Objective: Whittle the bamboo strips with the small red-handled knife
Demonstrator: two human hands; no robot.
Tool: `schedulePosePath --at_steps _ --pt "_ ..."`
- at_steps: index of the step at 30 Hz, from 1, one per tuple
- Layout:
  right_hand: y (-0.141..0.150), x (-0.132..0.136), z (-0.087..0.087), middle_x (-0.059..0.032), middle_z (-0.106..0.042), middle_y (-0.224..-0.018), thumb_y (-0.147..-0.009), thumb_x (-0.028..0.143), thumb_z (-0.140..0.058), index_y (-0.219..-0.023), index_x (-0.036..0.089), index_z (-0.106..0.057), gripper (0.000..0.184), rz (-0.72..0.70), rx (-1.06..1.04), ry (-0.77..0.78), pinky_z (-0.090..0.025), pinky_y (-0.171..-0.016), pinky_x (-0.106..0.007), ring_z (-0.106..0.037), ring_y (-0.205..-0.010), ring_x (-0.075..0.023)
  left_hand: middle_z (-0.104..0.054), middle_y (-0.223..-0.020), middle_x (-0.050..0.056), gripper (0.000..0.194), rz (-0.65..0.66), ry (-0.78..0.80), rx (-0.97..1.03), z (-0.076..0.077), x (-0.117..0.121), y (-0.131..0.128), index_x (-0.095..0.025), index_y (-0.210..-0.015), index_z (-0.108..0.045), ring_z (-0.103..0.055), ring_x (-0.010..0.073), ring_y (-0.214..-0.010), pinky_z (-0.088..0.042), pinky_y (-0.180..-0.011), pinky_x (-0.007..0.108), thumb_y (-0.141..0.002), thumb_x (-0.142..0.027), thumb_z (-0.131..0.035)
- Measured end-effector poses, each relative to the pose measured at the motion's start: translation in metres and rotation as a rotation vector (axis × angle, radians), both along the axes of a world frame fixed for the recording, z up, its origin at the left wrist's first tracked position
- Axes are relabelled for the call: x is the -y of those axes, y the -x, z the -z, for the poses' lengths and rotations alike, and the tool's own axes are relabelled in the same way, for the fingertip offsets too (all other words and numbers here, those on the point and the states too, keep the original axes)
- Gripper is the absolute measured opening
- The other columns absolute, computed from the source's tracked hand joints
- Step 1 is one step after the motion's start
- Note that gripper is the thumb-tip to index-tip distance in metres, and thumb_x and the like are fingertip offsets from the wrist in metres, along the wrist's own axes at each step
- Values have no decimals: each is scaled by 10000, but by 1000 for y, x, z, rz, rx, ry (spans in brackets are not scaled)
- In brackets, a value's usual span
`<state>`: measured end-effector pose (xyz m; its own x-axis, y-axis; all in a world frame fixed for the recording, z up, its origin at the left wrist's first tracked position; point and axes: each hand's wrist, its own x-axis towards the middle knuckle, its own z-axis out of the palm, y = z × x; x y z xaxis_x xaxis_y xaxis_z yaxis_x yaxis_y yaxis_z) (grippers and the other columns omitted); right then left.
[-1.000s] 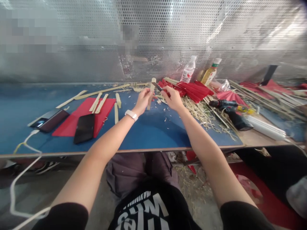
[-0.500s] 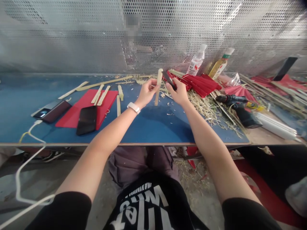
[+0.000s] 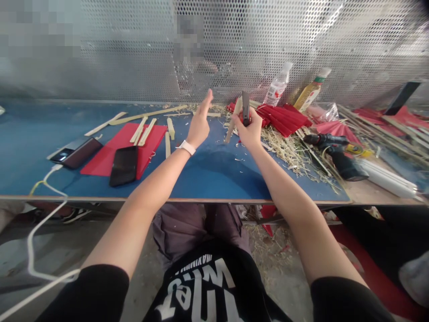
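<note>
My left hand (image 3: 199, 124) is raised over the blue work surface, fingers stretched out and nothing in it. Around that wrist sits a white band. My right hand (image 3: 250, 130) is closed around a utility knife (image 3: 246, 102), its dark blade pointing up. A pale bamboo strip (image 3: 230, 129) is pinched in the same hand, slanting down to the left of the knife. Left of my left hand lie short bamboo pieces (image 3: 170, 129), and two more bamboo strips (image 3: 146, 133) rest on a red folder-like sheet (image 3: 100, 158).
Bamboo shavings (image 3: 286, 150) and folded red fabric (image 3: 284, 118) lie to the right, near a power drill (image 3: 338, 152). Two bottles lean on the perforated metal panel (image 3: 134, 58). A black phone (image 3: 124, 165) and another phone (image 3: 82, 153) with a white cable are at left.
My left hand has let go of the bamboo strip and opened out, moving slightly left. The strip is now in my right hand together with the knife, whose blade has turned upright.
</note>
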<state>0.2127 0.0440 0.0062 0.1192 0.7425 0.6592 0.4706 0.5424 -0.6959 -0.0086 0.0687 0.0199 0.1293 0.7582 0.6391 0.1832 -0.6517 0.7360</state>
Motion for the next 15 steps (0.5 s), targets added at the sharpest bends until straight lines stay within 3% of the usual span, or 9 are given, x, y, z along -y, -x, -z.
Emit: schedulePosePath --at_steps 2,7,11,15 --pt "0 3 -3 -89 -744 -1026 -1083 649 -720 -1284 257 -818 451 -19 -3 5 -662 -925 -555 -725 -1004 -329 -780 -1552 148 446 42 -29 -57 -1 -2 6 -316 -1547 -757 -717 336 -1524 -677 -1115 460 -1157 -521 -686" --pt "5 13 -12 -73 -787 -995 -1005 670 -806 -1203 258 -832 458 -123 -23 68 -637 -817 -467 -728 -928 -291 -847 -1223 135 575 96 -25 -180 0 5 1 -253 -1539 -745 -811 355 -1334 -640 -1184 509 -1159 -675 -650" --pt "11 15 -12 -60 -802 -952 -944 790 -828 -1178 267 -828 572 -272 -65 180 -567 -637 -390 -677 -735 -225 -804 -1313 136 532 62 -107 -164 -4 13 -11 -259 -1342 -773 -739 377 -1431 -541 -1317 574 -1078 -720 -764" --pt "15 15 -9 -46 -797 -903 -936 826 -836 -1225 277 -818 621 -349 -87 224 -552 -547 -381 -620 -610 -193 -727 -1228 145 490 16 -146 -111 -7 17 -15 -245 -1081 -747 -709 382 -1390 -553 -1285 606 -1065 -734 -770"
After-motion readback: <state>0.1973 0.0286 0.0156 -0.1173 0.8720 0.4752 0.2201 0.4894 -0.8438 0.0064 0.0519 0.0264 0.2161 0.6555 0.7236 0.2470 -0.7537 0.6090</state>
